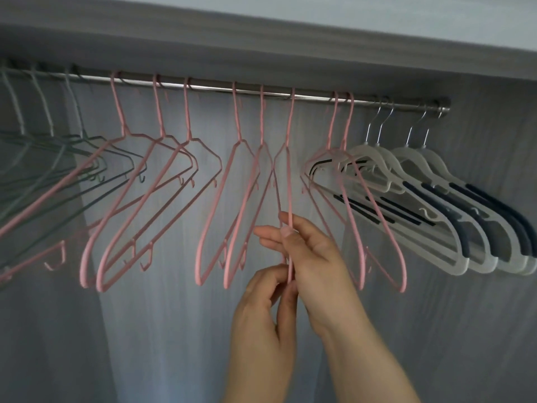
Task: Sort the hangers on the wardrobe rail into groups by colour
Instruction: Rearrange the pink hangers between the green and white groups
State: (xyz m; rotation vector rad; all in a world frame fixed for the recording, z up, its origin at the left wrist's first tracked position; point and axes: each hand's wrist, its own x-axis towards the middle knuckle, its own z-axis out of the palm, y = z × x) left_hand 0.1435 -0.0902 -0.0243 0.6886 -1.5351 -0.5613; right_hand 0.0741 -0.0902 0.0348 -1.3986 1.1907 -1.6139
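A metal wardrobe rail (pixel 215 88) runs across the view. Grey-green wire hangers (pixel 87 158) hang at its left end. Several pink hangers (pixel 162 199) fill the middle. White hangers with dark grips (pixel 436 205) hang at the right. One pink hanger (pixel 290 170) hangs edge-on at the centre. My right hand (pixel 313 257) grips its lower part, thumb and fingers curled round the pink wire. Just below, my left hand (pixel 267 309) pinches the same hanger's bottom end.
A pale grey wardrobe back panel (pixel 174 330) lies behind the hangers. A shelf or top board (pixel 261 48) sits close above the rail. The rail's right end meets a bracket (pixel 443 105) on the side wall.
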